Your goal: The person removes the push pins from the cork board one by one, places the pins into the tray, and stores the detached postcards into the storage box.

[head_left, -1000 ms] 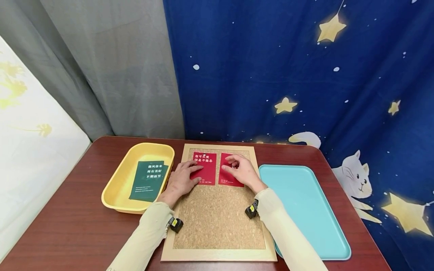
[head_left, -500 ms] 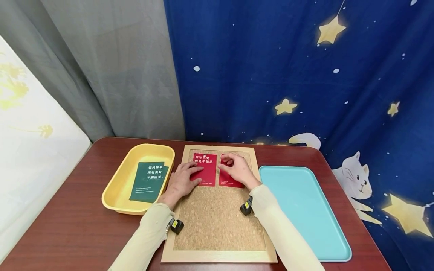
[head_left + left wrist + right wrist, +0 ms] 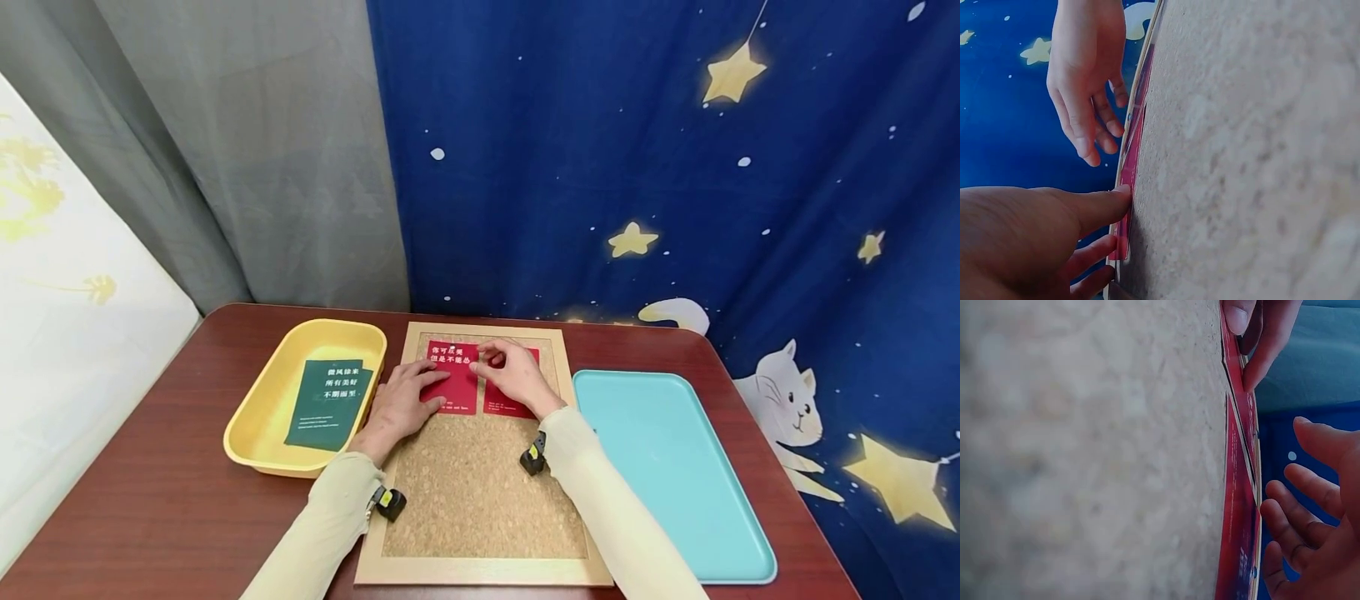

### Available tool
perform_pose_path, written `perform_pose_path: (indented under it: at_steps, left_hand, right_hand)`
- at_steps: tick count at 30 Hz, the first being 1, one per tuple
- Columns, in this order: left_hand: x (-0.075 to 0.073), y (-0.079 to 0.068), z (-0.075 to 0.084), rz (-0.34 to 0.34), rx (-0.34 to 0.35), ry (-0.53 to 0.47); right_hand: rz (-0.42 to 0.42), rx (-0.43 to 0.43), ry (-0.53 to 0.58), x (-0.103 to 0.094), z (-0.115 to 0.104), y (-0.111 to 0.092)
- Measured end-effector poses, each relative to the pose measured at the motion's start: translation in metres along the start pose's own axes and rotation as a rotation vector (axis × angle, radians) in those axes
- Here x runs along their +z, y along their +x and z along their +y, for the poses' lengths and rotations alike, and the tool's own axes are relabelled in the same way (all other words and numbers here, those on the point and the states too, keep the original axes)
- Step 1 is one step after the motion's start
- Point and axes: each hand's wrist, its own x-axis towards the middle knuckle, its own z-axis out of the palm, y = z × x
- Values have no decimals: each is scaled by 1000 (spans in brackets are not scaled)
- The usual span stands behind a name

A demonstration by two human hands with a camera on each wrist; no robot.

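Note:
Two red cards with white lettering lie side by side at the top of a framed cork board [image 3: 483, 500]. My left hand [image 3: 401, 404] rests on the left red card [image 3: 459, 392], its thumb and fingertips touching the surface. A small white pin [image 3: 452, 347] shows at that card's top edge. Over the right red card [image 3: 502, 407] hovers my right hand [image 3: 517, 375], fingers loosely bent and nothing between them; it hides much of that card. In the right wrist view the right hand [image 3: 1310, 519] has its fingers spread apart, close beside the cards.
To the left stands a yellow basin [image 3: 255, 417] with dark green cards [image 3: 326, 404] in it. A light blue tray [image 3: 675, 475] lies right of the board, partly under the right sleeve. Curtains [image 3: 525, 167] hang behind the brown table [image 3: 150, 492].
My right hand has moved left across the right red card, from over its middle toward the gap between the cards. The left hand has stayed in place.

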Motion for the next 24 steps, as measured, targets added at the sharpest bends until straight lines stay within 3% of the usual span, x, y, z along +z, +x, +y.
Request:
perform_pose_path:
  at_steps: [12,24]
  left_hand:
    - [2,2,-2,-18,-10,3]
    - [2,0,-2,6,7,11]
  right_hand:
    - [-10,24,-17,6,-4,11]
    - [-9,28,-26,10,-4,23]
